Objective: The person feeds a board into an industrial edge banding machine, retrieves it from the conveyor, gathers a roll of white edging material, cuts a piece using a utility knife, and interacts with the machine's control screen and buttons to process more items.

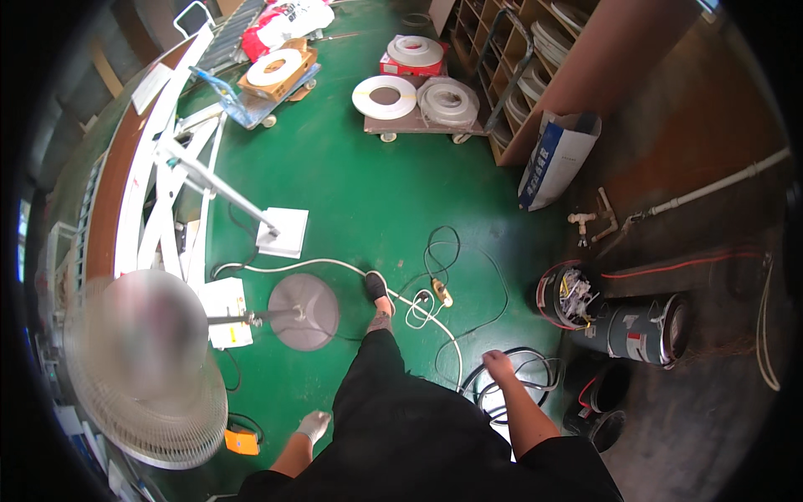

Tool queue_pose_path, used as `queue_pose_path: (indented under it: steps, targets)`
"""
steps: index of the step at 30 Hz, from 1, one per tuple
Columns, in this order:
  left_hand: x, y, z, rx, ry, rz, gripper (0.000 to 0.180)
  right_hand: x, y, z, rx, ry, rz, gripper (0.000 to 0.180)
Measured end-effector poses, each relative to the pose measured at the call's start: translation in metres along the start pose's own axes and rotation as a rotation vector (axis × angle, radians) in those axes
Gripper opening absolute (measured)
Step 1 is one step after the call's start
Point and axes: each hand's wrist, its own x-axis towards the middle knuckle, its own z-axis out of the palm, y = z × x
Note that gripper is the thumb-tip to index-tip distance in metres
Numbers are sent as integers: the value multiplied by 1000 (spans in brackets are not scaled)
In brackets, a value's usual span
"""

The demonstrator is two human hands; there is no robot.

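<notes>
Two hands show over the green floor [360, 197]: your right hand [498, 366], curled, contents unclear, overlaps the rounded black coil [549, 373] by the floor's right edge; your left hand [314, 425], white-covered, is farther from it, grip impossible to tell.

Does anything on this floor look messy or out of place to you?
Yes, the wiring. A white cable winds loosely across the green floor, passing right by the person's shoe, and a yellow block lies out among more loose loops. It looks untidy and might trip someone.
</notes>
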Motion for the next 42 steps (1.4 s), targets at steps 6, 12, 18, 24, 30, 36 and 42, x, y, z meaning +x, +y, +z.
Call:
queue_pose_path:
  steps: [6, 12, 18, 24, 30, 36, 42]
  targets:
    - [131, -79, -147, -92, 144, 178, 44, 63, -170, -36, -150, -367, -98, 45]
    - [190, 4, -561, -1426, 660, 2, 37, 195, -329, -93, 140, -60, 57, 38]
    - [249, 28, -702, -826, 701, 351, 42, 401, -436, -93, -122, -34, -82, 37]
    - [303, -103, -634, -305, 585, -100, 39, 644, -618, -63, -329, -307, 3, 42]
    - [353, -79, -762, -903, 144, -727, 35, 917, -831, 16, -244, -433, -296, 37]
    - [429, -68, -852, -982, -44, -897, 30, 1151, -973, 77, -452, -169, -223, 107]
    - [449, -71, -880, -1017, -127, -996, 27, 1181, -985, 162, -717, -207, -209, 116]
